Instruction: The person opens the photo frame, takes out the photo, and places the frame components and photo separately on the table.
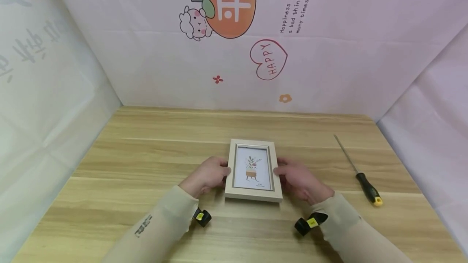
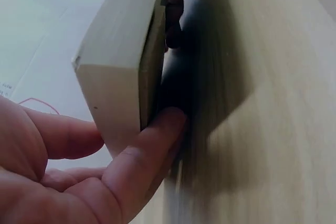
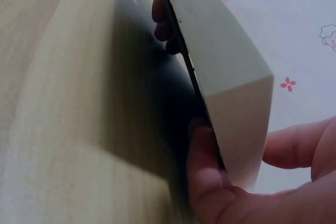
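Note:
Both hands hold a pale cream picture frame (image 1: 252, 195) by its long sides, a little above the wooden table. Its front faces up and shows a print (image 1: 251, 169) of a plant in a pot on legs. The left hand (image 1: 211, 173) pinches the left side, thumb on the front edge and fingers underneath. On the opposite side, the right hand (image 1: 297, 177) grips it the same way. In the left wrist view the frame (image 2: 113, 45) appears edge-on, with fingertips curled behind its back. From the right wrist, the frame (image 3: 236, 114) stands apart from its shadow on the table.
A screwdriver (image 1: 368, 186) with a black and yellow handle lies on the table (image 1: 153, 141) to the right. White printed cloth (image 1: 153, 64) rises behind the table and along both sides. Each wrist wears a black strap camera (image 1: 202, 217).

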{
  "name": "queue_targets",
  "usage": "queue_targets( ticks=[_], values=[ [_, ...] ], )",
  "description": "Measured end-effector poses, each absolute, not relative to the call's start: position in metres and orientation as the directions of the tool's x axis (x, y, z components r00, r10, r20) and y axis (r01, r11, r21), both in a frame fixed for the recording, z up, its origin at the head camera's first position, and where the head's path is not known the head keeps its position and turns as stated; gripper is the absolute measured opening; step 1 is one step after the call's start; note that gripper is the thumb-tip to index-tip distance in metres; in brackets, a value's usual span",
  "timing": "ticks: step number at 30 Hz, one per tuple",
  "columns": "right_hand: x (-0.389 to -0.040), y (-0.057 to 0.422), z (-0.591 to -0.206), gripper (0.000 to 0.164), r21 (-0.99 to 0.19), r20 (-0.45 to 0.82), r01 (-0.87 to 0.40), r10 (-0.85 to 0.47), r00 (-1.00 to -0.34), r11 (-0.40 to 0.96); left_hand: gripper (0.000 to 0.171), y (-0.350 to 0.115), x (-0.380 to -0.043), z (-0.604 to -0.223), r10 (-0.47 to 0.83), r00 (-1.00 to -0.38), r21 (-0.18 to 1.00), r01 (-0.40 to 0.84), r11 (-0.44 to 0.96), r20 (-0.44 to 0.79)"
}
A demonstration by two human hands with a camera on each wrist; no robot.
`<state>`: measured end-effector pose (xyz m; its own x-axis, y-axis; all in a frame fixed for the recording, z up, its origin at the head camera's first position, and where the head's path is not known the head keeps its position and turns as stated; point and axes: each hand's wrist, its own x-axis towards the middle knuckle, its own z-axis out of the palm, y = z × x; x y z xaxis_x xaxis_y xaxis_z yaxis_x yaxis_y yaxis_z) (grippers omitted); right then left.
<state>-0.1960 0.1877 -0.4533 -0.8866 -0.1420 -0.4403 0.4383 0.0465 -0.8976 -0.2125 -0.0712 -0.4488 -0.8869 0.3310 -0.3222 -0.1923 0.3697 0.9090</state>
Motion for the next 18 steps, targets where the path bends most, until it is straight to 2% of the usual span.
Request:
queue_targets(
  ticks=[4, 12, 18],
  values=[
    [-0.1970, 0.1872, -0.4526, 0.063, -0.906, -0.412, 0.390, -0.135, -0.901, 0.167, 0.019, -0.0722, -0.2120, -0.4481, 0.312, -0.896, 0.881, -0.154, 0.448, -0.315],
    [-0.1969, 0.1859, -0.4501, 0.059, -0.864, -0.360, 0.286, -0.110, -0.927, 0.415, 0.018, -0.0726, -0.2110, -0.4489, 0.329, -0.877, 0.880, -0.188, 0.436, -0.350],
    [-0.1964, 0.1853, -0.4494, 0.053, -0.829, -0.346, 0.253, -0.102, -0.933, 0.499, 0.021, -0.0727, -0.2107, -0.4487, 0.330, -0.880, 0.871, -0.163, 0.464, -0.340]
  ],
)
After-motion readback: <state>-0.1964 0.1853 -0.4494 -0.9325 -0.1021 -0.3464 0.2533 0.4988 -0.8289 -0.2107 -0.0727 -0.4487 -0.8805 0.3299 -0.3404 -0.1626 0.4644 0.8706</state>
